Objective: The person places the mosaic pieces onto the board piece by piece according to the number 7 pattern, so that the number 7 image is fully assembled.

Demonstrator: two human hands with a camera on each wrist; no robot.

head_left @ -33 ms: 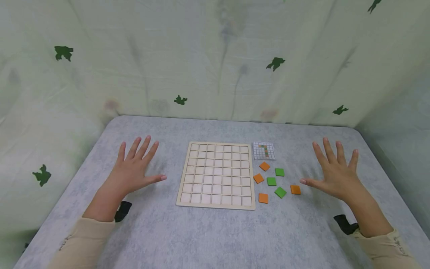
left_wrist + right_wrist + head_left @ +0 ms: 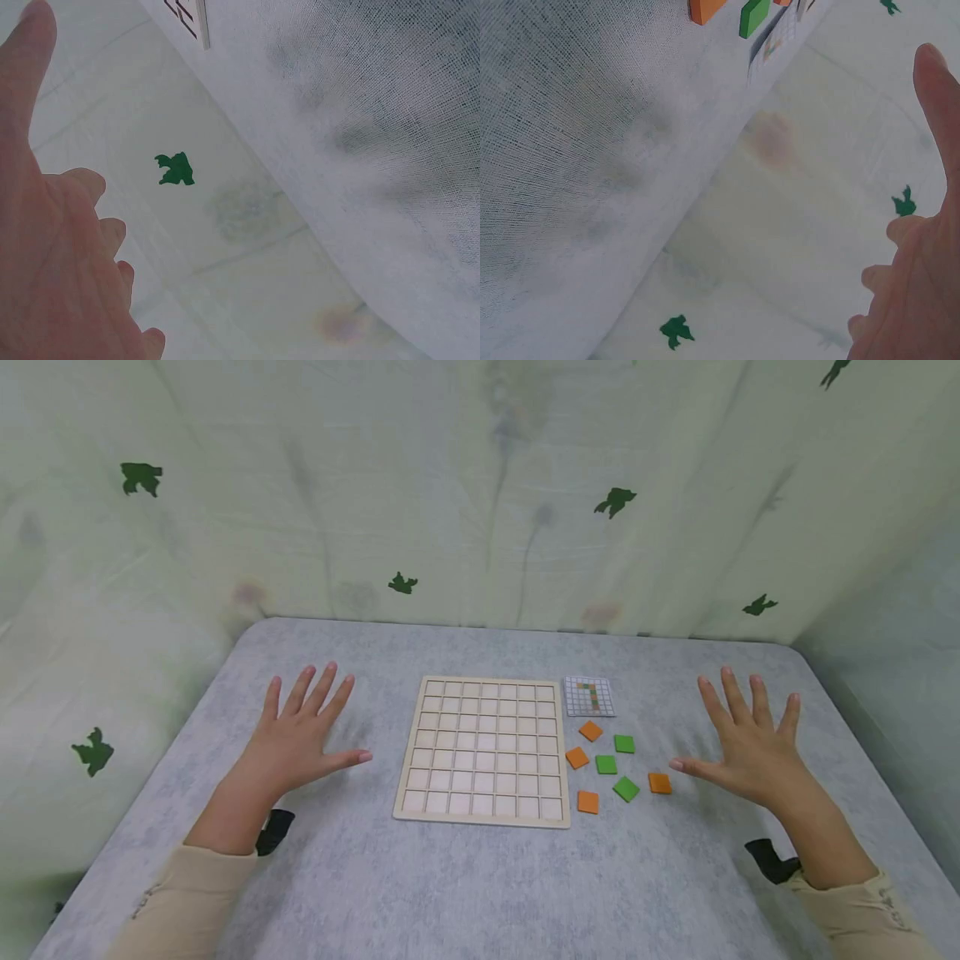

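A pale wooden grid board point(image 2: 485, 747) lies flat in the middle of the grey table point(image 2: 465, 885), its cells bare. Just right of it sit several loose square tiles, orange ones point(image 2: 590, 731) and green ones point(image 2: 624, 743). A small printed pattern card point(image 2: 589, 696) lies beyond them. My left hand point(image 2: 298, 735) rests flat on the cloth left of the board, fingers spread and holding nothing. My right hand point(image 2: 746, 743) lies flat right of the tiles, its thumb tip close to an orange tile point(image 2: 660, 783). In the right wrist view an orange tile point(image 2: 705, 9) and a green tile point(image 2: 754, 16) show at the top edge.
A pale green curtain point(image 2: 480, 493) with dark green leaf shapes closes off the back and both sides of the table. Black wrist straps point(image 2: 765, 858) show by both sleeves. The table's rounded far corners lie close to the curtain.
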